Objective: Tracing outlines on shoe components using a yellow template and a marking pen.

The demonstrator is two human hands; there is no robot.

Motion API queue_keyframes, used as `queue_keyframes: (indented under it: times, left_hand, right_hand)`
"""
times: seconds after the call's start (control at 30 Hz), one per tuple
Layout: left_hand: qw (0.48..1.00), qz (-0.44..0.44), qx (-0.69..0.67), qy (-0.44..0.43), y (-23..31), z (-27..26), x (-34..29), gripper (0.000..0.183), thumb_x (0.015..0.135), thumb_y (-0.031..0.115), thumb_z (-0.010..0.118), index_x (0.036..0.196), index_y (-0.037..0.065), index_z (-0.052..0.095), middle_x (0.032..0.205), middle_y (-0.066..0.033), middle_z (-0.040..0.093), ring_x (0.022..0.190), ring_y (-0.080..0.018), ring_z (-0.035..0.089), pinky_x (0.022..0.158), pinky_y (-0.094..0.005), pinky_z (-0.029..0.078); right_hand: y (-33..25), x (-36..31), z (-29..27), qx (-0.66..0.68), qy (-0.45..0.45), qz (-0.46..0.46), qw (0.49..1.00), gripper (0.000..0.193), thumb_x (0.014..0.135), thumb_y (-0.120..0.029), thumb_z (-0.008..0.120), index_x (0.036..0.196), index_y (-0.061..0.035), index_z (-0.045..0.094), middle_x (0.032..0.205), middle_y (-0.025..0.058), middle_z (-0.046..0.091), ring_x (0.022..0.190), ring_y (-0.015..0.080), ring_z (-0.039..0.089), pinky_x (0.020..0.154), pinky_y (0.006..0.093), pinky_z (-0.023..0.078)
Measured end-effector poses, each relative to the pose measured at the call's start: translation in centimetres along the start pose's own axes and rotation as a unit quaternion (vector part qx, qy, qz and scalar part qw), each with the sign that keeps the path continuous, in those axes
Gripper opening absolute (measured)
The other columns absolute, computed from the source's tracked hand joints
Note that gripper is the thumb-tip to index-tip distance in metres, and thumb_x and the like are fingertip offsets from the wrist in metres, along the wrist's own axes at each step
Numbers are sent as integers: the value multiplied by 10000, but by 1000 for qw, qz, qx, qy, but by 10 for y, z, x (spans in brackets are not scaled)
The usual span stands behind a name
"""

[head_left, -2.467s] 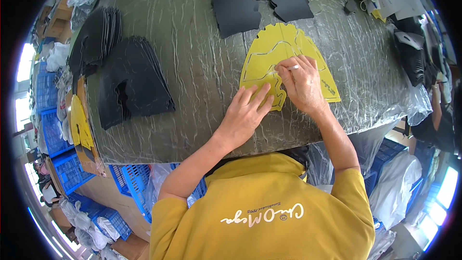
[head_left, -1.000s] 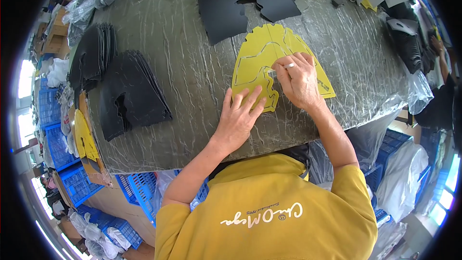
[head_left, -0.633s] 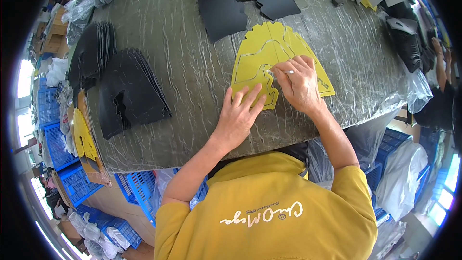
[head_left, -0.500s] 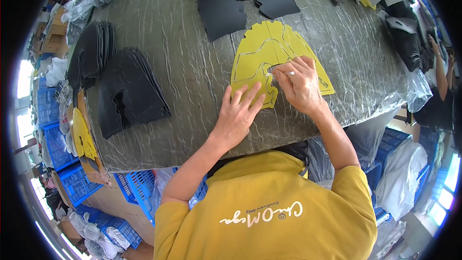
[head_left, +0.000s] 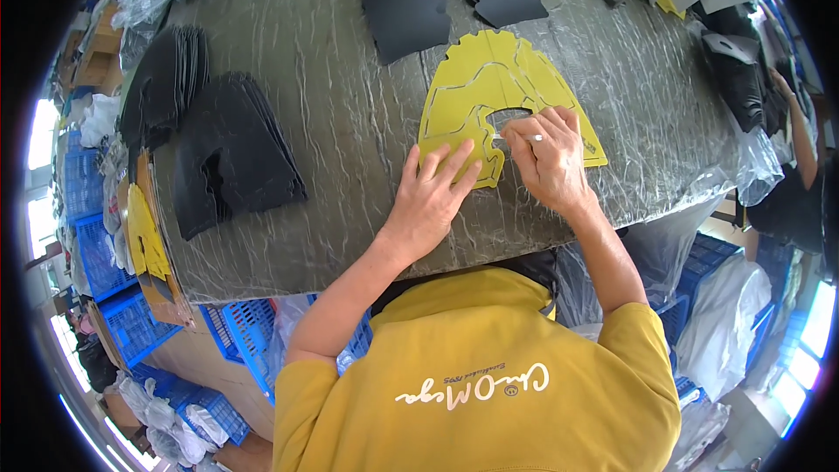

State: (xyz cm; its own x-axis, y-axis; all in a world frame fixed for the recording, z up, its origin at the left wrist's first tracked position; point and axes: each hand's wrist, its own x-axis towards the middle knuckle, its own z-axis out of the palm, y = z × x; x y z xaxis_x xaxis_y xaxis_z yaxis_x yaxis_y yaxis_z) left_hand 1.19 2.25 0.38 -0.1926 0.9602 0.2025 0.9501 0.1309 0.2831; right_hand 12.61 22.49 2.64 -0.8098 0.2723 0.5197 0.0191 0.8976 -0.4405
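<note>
Shirt [head_left: 476,332], one: mustard yellow, plain cloth, soft folds. Sleeves [head_left: 640,341], two: short, loose, same yellow, ending near the elbows. Print: pale flowing script [head_left: 455,395], large, set across the shirt and inverted to the view; line of small dark lettering [head_left: 474,374] alongside; round motif [head_left: 511,391], small, dark, detail too fine to tell. Forearms [head_left: 343,306], two: bare. Hands [head_left: 428,210], two: bare, ungloved.

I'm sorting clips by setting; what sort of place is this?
Probably a workshop or small factory: stacks of black cut pieces lie on a large table, the left hand rests on a slotted yellow sheet, and blue plastic crates stand nearby.
</note>
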Motion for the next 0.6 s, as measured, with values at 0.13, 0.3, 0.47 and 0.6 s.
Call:
queue_keyframes:
  times: [0.13,0.3,0.47,0.6]
  left_hand:
    - [1000,0,-7,4,0,1,0,511,843,-20,628,1345,75,641,1532,-83,499,1309,-327,514,1158,-570,375]
    - [1000,-2,-8,7,0,2,-1,508,848,-11,629,1348,76,634,1531,-87,501,1308,-334,515,1155,-578,374]
    - [1000,3,2,0,-1,1,0,508,847,-7,635,1348,78,632,1529,-86,505,1302,-334,518,1154,-578,375]
    - [1000,0,-7,8,-1,1,0,513,843,-13,631,1347,80,632,1523,-85,512,1299,-329,521,1156,-572,376]
  right_hand:
    - [-10,-2,-1,4,-11,-7,1000,93,907,-30,701,952,-92,648,808,18,687,741,239,614,850,402,426]
    - [-15,-7,-3,6,-28,3,1000,119,875,-38,721,926,-105,637,801,13,660,790,239,627,909,422,425]
    - [-18,-11,-7,10,-25,-3,1000,92,904,-27,690,952,-93,646,814,22,677,751,261,604,869,417,425]
    - [-17,-14,-6,5,-27,6,1000,92,909,-24,684,954,-93,641,822,19,683,762,260,610,882,419,429]
